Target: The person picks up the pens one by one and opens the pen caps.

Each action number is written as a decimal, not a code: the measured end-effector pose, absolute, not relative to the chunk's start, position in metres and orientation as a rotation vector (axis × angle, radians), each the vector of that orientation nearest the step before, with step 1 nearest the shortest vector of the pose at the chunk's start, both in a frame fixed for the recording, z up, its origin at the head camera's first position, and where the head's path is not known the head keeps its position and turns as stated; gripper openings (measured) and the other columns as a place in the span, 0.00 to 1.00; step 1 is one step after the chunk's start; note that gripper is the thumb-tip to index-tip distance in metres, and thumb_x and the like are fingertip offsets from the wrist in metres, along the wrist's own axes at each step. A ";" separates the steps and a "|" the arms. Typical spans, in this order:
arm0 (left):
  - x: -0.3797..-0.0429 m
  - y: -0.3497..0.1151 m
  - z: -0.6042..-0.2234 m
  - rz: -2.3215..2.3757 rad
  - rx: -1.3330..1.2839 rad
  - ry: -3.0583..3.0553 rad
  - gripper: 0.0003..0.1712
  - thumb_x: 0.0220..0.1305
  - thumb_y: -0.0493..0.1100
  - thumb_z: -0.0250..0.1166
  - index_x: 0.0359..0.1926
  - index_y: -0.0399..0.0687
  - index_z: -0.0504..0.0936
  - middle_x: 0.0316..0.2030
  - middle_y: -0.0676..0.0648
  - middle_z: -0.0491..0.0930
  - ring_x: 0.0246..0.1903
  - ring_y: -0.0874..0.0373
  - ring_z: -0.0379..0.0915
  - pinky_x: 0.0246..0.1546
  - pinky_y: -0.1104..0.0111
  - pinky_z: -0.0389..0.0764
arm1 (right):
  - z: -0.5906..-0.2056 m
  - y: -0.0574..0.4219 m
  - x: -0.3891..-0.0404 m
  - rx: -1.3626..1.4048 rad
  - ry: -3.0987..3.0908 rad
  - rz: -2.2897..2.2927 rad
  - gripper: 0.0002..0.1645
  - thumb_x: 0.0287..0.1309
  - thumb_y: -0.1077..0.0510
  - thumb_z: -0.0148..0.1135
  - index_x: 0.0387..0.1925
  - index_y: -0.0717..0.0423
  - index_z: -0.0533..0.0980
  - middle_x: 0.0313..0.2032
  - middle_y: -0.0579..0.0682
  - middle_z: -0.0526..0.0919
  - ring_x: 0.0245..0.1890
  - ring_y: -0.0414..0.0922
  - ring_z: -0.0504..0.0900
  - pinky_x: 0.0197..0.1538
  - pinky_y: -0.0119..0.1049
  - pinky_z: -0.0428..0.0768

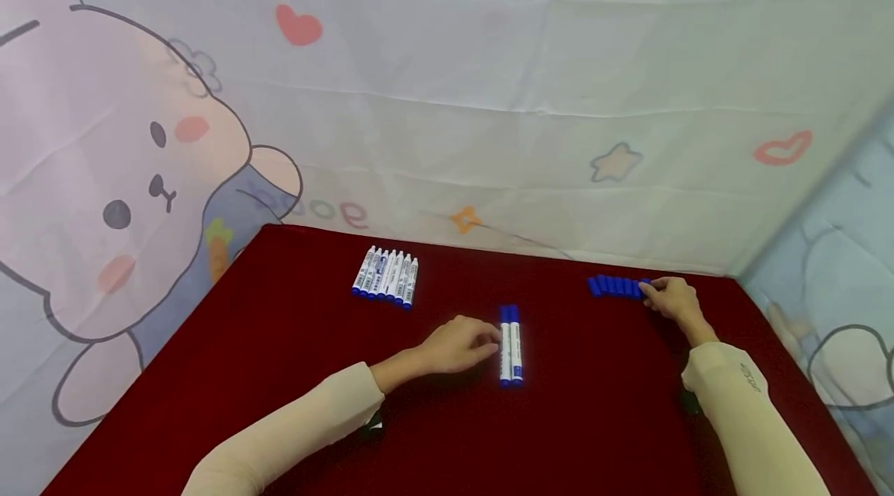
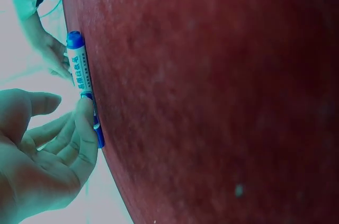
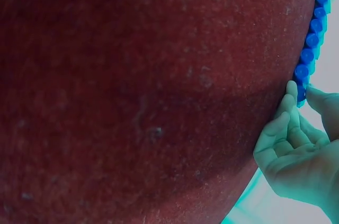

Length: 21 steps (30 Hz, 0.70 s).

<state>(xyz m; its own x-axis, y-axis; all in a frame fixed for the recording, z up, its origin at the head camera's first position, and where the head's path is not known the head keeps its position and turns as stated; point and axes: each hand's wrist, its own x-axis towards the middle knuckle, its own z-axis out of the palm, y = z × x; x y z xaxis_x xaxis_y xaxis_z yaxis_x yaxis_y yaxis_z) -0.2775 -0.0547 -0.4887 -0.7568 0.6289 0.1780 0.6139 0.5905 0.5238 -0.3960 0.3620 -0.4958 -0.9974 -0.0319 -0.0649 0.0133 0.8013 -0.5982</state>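
Two whiteboard markers (image 1: 516, 348) with blue caps lie side by side on the dark red table, caps pointing away. My left hand (image 1: 457, 345) is just left of them, its fingertips right at the nearer marker's side. In the left wrist view, the thumb stands apart from the fingers, and one fingertip overlaps a marker (image 2: 79, 68). At the back right, several blue marker caps (image 1: 611, 286) lie in a row. My right hand (image 1: 673, 298) pinches the cap at the row's right end; the right wrist view shows this cap (image 3: 301, 93) between thumb and fingers.
Several white markers (image 1: 384, 276) without caps lie in a slanted row at the back left, blue ends toward me. A printed cloth (image 1: 447, 131) hangs behind the red table (image 1: 559, 434). Small dark items show under both forearms.
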 end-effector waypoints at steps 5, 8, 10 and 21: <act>-0.279 -0.047 -0.495 0.986 1.015 2.765 0.16 0.70 0.38 0.64 0.54 0.34 0.83 0.35 0.43 0.89 0.25 0.65 0.76 0.29 0.78 0.75 | -0.493 0.363 -0.395 -0.039 2.914 -0.921 0.34 0.77 0.50 0.48 0.61 0.83 0.68 0.28 0.55 0.89 0.25 0.36 0.79 0.28 0.31 0.79; -0.279 -0.040 -0.496 1.058 0.948 2.737 0.19 0.68 0.38 0.65 0.56 0.31 0.81 0.35 0.41 0.88 0.23 0.67 0.73 0.26 0.79 0.74 | -0.492 0.364 -0.395 -0.073 2.891 -0.919 0.34 0.78 0.51 0.45 0.60 0.85 0.67 0.29 0.58 0.89 0.26 0.37 0.81 0.29 0.33 0.81; -0.278 -0.036 -0.495 1.105 0.886 2.707 0.21 0.68 0.38 0.66 0.58 0.29 0.79 0.36 0.39 0.88 0.22 0.66 0.75 0.25 0.79 0.75 | -0.490 0.365 -0.394 -0.081 2.870 -0.930 0.34 0.78 0.51 0.44 0.60 0.85 0.66 0.29 0.58 0.89 0.26 0.37 0.82 0.29 0.34 0.83; -0.274 -0.023 -0.489 1.059 0.650 2.756 0.27 0.62 0.41 0.73 0.59 0.35 0.78 0.36 0.43 0.88 0.27 0.62 0.81 0.26 0.78 0.76 | -0.465 0.368 -0.389 -0.185 2.923 -0.999 0.29 0.75 0.57 0.47 0.59 0.84 0.70 0.28 0.59 0.88 0.23 0.37 0.84 0.27 0.34 0.84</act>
<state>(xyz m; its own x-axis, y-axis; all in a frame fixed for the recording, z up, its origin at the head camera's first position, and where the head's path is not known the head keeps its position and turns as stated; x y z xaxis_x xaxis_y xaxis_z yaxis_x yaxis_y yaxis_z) -0.2740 -0.0230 -0.4885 -0.9007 0.4324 0.0421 0.3493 0.6633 0.6619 -0.3894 0.3684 -0.4653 -0.9917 -0.1283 -0.0061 -0.0977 0.7844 -0.6125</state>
